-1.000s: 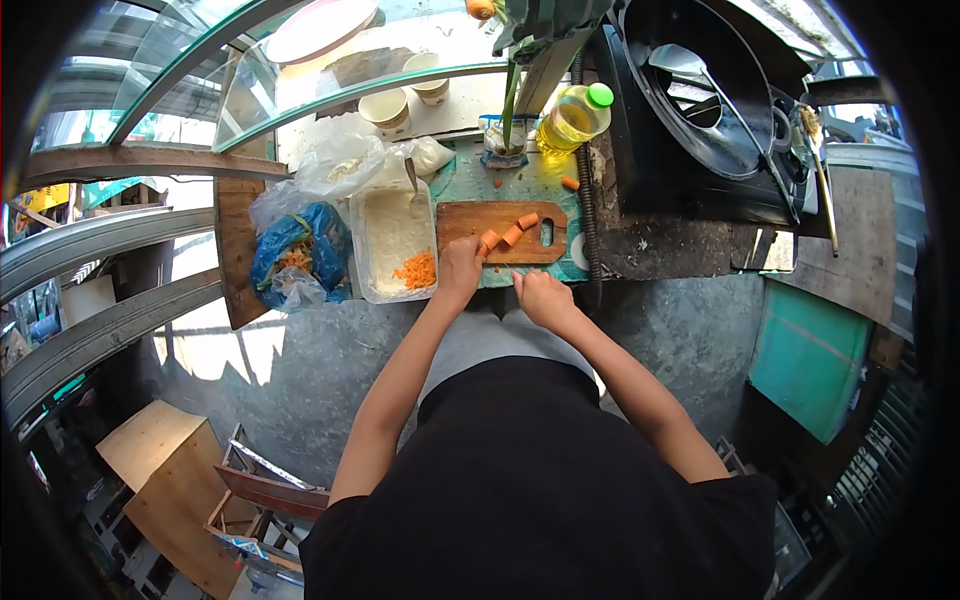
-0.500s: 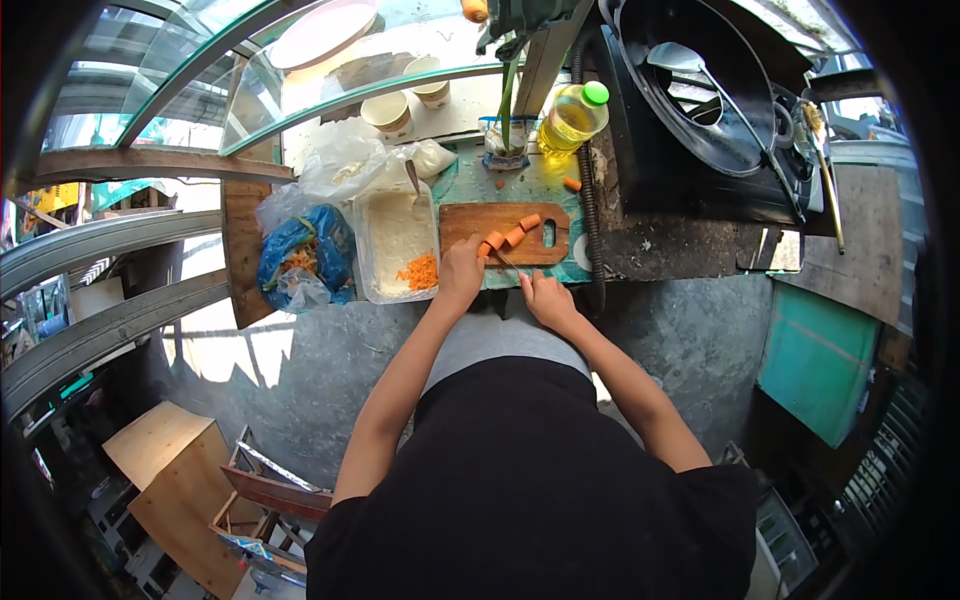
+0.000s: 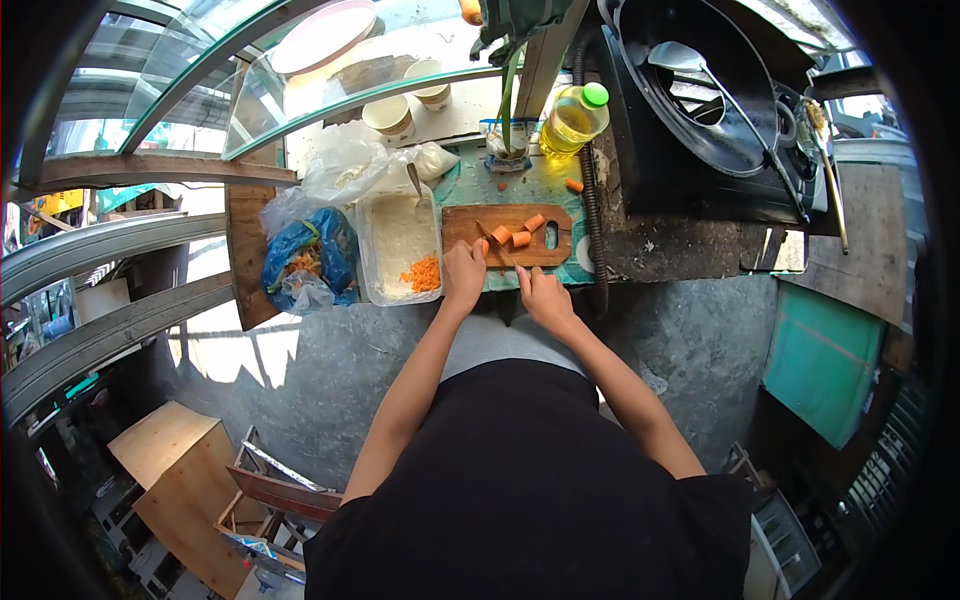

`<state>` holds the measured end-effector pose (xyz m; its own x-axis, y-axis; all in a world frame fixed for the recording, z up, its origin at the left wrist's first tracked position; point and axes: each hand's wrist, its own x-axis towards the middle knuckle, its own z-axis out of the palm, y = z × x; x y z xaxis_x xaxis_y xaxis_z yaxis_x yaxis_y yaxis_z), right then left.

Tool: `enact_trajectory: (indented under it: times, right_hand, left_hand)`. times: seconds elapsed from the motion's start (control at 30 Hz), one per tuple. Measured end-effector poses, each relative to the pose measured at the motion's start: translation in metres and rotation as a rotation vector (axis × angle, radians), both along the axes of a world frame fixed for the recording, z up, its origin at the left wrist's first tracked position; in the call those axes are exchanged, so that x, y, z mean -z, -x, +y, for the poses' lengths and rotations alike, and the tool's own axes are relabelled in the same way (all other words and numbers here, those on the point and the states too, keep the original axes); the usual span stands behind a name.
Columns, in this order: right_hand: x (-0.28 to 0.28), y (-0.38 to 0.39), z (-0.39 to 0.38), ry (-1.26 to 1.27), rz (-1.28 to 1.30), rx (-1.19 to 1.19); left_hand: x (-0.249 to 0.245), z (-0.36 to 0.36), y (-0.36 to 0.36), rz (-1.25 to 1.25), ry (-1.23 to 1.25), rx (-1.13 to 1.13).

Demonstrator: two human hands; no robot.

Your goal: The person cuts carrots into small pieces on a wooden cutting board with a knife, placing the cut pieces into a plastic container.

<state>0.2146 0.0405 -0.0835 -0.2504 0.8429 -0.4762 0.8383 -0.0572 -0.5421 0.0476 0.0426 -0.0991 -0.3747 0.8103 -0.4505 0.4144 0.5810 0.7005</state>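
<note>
Now our left hand is pinching a carrot piece at its fingertips over the left part of the cutting board, while our right hand is curling its fingers around a knife, hiding the handle. Compared with half a second ago, less of the blade is showing, and the three loose carrot chunks on the board are sitting in a loose cluster instead of a slanting row. Just left of the board, a clear plastic tub is holding a pale, thick mixture, with grated carrot heaping in its near right corner and a utensil handle leaning at the far end. Beyond the tub, a clear bag is holding something whitish; to its left, a blue bag is gaping around orange and pale scraps. Past the board, a green-capped bottle is holding yellow liquid, and behind the glass two cups are standing close together, their print staying too small for us to read. Farther right, a dark wok is holding a metal spatula.
</note>
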Motion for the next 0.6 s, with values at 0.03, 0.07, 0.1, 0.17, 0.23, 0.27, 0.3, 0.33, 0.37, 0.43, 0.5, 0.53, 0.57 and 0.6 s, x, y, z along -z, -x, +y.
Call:
enact_trajectory:
  times: [0.03, 0.07, 0.1, 0.17, 0.23, 0.27, 0.3, 0.33, 0.37, 0.43, 0.5, 0.53, 0.57, 0.6]
  right_hand:
    - [-0.003, 0.001, 0.0, 0.004, -0.005, 0.009]
    - [-0.005, 0.0, 0.0, 0.006, -0.004, 0.009]
    - [-0.008, 0.0, 0.001, -0.001, -0.008, -0.002]
    - [-0.013, -0.003, 0.0, -0.003, -0.012, -0.011]
    - [-0.016, -0.005, -0.001, 0.001, 0.01, -0.01]
    - [-0.02, -0.005, -0.001, 0.003, 0.01, -0.01]
    - [-0.025, -0.004, -0.003, 0.006, 0.0, -0.008]
    - [-0.03, -0.004, -0.005, 0.008, -0.011, -0.008]
    - [-0.033, -0.003, -0.006, 0.009, -0.011, -0.008]
    - [-0.039, -0.003, -0.01, 0.027, -0.013, -0.045]
    - [-0.044, -0.003, -0.013, 0.044, -0.019, -0.048]
    - [-0.046, -0.003, -0.014, 0.058, -0.023, -0.053]
    - [-0.048, -0.002, -0.015, 0.06, -0.023, -0.051]
    - [-0.051, -0.002, -0.015, 0.068, -0.028, -0.052]
  left_hand:
    - [-0.001, -0.003, -0.003, 0.166, 0.0, 0.05]
    - [-0.007, -0.005, -0.006, 0.332, -0.001, 0.102]
    - [-0.013, -0.007, -0.008, 0.332, 0.002, 0.103]
    - [-0.027, -0.009, -0.011, 0.451, -0.174, 0.219]
    - [-0.039, -0.005, -0.014, 0.526, -0.201, 0.233]
    - [-0.041, -0.004, -0.015, 0.602, -0.232, 0.243]
    - [-0.036, -0.005, -0.012, 0.602, -0.229, 0.243]
    - [-0.026, -0.004, -0.008, 0.583, -0.14, 0.299]
    - [-0.016, -0.003, -0.004, 0.563, -0.052, 0.355]
    - [-0.001, -0.003, 0.0, 0.528, -0.064, 0.369]
    - [0.0, 0.001, 0.004, 0.493, -0.073, 0.385]
    - [0.0, 0.003, 0.007, 0.428, -0.081, 0.38]
    - [-0.003, 0.005, 0.009, 0.362, -0.089, 0.374]
    - [-0.007, 0.006, 0.011, 0.361, -0.087, 0.376]
